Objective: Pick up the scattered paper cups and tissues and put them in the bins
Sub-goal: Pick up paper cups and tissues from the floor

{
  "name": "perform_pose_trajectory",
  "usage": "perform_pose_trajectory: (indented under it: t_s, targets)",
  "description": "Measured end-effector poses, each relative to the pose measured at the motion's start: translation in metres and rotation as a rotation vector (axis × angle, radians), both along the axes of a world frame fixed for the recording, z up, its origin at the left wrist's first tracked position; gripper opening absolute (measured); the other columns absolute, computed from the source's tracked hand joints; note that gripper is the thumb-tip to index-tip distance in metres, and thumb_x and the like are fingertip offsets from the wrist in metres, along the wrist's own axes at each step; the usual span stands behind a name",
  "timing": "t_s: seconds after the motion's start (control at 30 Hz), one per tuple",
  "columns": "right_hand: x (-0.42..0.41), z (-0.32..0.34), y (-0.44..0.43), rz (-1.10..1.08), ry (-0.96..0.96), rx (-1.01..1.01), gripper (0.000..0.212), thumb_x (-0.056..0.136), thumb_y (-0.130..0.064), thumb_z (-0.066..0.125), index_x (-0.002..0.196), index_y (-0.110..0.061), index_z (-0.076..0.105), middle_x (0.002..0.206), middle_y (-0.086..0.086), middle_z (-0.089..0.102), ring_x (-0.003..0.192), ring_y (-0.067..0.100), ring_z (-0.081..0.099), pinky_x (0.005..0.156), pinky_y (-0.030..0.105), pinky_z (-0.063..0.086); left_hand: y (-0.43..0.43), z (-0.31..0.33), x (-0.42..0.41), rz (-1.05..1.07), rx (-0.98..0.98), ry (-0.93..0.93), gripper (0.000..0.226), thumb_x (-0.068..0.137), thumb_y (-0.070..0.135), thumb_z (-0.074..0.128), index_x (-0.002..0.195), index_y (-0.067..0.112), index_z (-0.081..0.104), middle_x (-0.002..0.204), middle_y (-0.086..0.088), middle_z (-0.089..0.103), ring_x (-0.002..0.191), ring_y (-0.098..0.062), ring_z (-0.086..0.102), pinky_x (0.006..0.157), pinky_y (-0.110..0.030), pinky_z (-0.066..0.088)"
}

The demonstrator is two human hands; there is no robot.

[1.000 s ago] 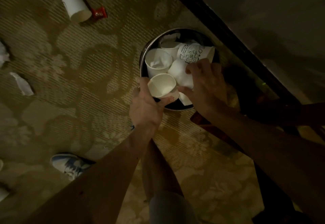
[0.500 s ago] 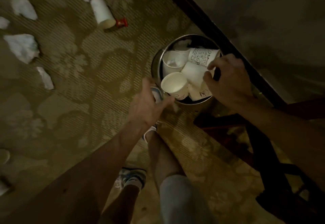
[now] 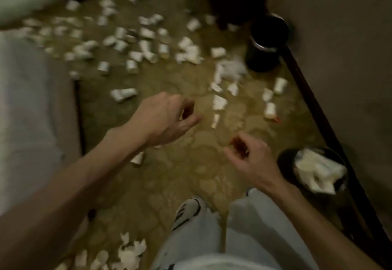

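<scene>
Several white paper cups (image 3: 124,94) and crumpled tissues (image 3: 230,69) lie scattered over the patterned carpet, thickest toward the far side. A round bin (image 3: 285,163) stuffed with cups and tissues stands at the right by the wall. A second dark bin (image 3: 267,45) stands farther along the same wall. My left hand (image 3: 167,119) hovers over the carpet with loosely curled fingers and holds nothing. My right hand (image 3: 250,159), left of the full bin, is also loosely curled and holds nothing. One cup (image 3: 137,157) shows under my left forearm. The view is blurred.
A wall with a dark skirting strip (image 3: 318,108) runs along the right. A pale bed or sofa edge (image 3: 31,121) fills the left. More tissues (image 3: 129,252) lie near my feet; my shoe (image 3: 191,208) and light trouser legs show at the bottom.
Both hands have left the full bin and pulled back empty. My view has swung up and away from the bin, which now sits at the right, to take in the littered floor.
</scene>
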State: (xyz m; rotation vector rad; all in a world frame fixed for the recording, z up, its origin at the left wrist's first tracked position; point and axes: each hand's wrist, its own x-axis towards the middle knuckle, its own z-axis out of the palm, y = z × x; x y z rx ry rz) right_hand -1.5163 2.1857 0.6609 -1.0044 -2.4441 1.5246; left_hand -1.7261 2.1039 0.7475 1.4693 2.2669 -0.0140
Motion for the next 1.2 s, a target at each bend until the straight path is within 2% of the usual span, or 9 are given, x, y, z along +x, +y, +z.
perform_pose_trajectory:
  t_s: [0.2,0.3,0.4,0.5,0.67,0.73,0.9,1.03,1.2]
  targets:
    - [-0.111,0.123,-0.098,0.51,0.165,0.184,0.011,0.087,-0.026,0.067,0.084,-0.017,0.06,0.069,-0.006,0.054,0.061,0.011,0.051,0.055,0.032,0.046,-0.194,0.131,-0.017,0.529,0.192,0.098,0.039,0.092,0.04,0.056,0.065,0.017,0.041,0.056,0.003,0.042,0.064,-0.024,0.05,0.059,-0.038,0.038]
    - [-0.148,0.16,-0.15,0.844,0.227,0.241,0.01,0.087,-0.022,0.07,0.093,-0.018,0.063,0.075,-0.007,0.054,0.064,0.009,0.051,0.057,0.019,0.04,-0.279,0.154,0.022,0.884,0.275,0.096,0.038,0.092,0.042,0.056,0.065,0.02,0.042,0.055,0.006,0.046,0.057,-0.012,0.049,0.059,-0.038,0.048]
    - [-0.167,0.173,-0.207,1.176,0.252,0.247,0.02,0.087,-0.024,0.069,0.107,-0.021,0.066,0.085,-0.012,0.055,0.068,0.001,0.051,0.062,0.011,0.038,-0.342,0.151,0.08,1.269,0.398,0.146,0.036,0.092,0.049,0.054,0.066,0.025,0.046,0.052,0.01,0.046,0.05,-0.004,0.044,0.049,-0.028,0.036]
    - [-0.163,0.171,-0.263,1.472,0.235,0.237,0.026,0.088,-0.025,0.069,0.113,-0.02,0.066,0.09,-0.009,0.059,0.072,0.003,0.054,0.067,0.015,0.047,-0.38,0.134,0.15,1.656,0.493,0.148,0.036,0.093,0.051,0.053,0.066,0.027,0.05,0.056,0.012,0.052,0.055,-0.003,0.048,0.048,-0.026,0.028]
    - [-0.14,0.149,-0.356,1.819,0.12,0.216,0.027,0.091,-0.027,0.066,0.117,-0.026,0.061,0.102,-0.011,0.06,0.087,0.004,0.059,0.081,0.021,0.052,-0.42,0.091,0.232,2.15,0.647,0.062,0.036,0.095,0.047,0.054,0.068,0.024,0.055,0.06,0.006,0.054,0.059,-0.008,0.053,0.056,-0.036,0.044]
    - [-0.13,0.136,-0.393,1.908,0.07,0.207,0.026,0.091,-0.027,0.065,0.117,-0.029,0.061,0.103,-0.013,0.061,0.089,0.004,0.06,0.082,0.021,0.052,-0.44,0.07,0.251,2.285,0.742,-0.01,0.033,0.097,0.044,0.053,0.073,0.023,0.058,0.067,0.0,0.059,0.066,-0.016,0.058,0.06,-0.037,0.046]
    - [-0.113,0.086,-0.491,2.0,-0.125,0.238,0.019,0.094,-0.028,0.062,0.112,-0.027,0.063,0.095,-0.016,0.06,0.086,0.0,0.06,0.073,0.012,0.048,-0.507,0.007,0.28,2.529,0.98,-0.19,0.031,0.102,0.039,0.046,0.09,0.017,0.065,0.085,-0.007,0.066,0.073,-0.016,0.06,0.062,-0.026,0.044]
    - [-0.105,0.053,-0.554,2.053,-0.235,0.304,0.015,0.095,-0.024,0.06,0.109,-0.022,0.065,0.093,-0.011,0.061,0.08,0.002,0.058,0.069,0.012,0.046,-0.567,-0.042,0.29,2.675,0.943,-0.361,0.025,0.103,0.038,0.043,0.094,0.023,0.061,0.09,-0.001,0.064,0.076,-0.011,0.057,0.064,-0.024,0.044]
    - [-0.118,0.01,-0.606,2.017,-0.472,0.345,0.01,0.097,-0.029,0.058,0.105,-0.029,0.064,0.089,-0.015,0.064,0.078,0.0,0.061,0.061,0.008,0.044,-0.625,-0.112,0.279,2.782,0.878,-0.535,0.019,0.103,0.037,0.045,0.096,0.024,0.057,0.084,0.005,0.06,0.075,-0.008,0.055,0.06,-0.024,0.042]
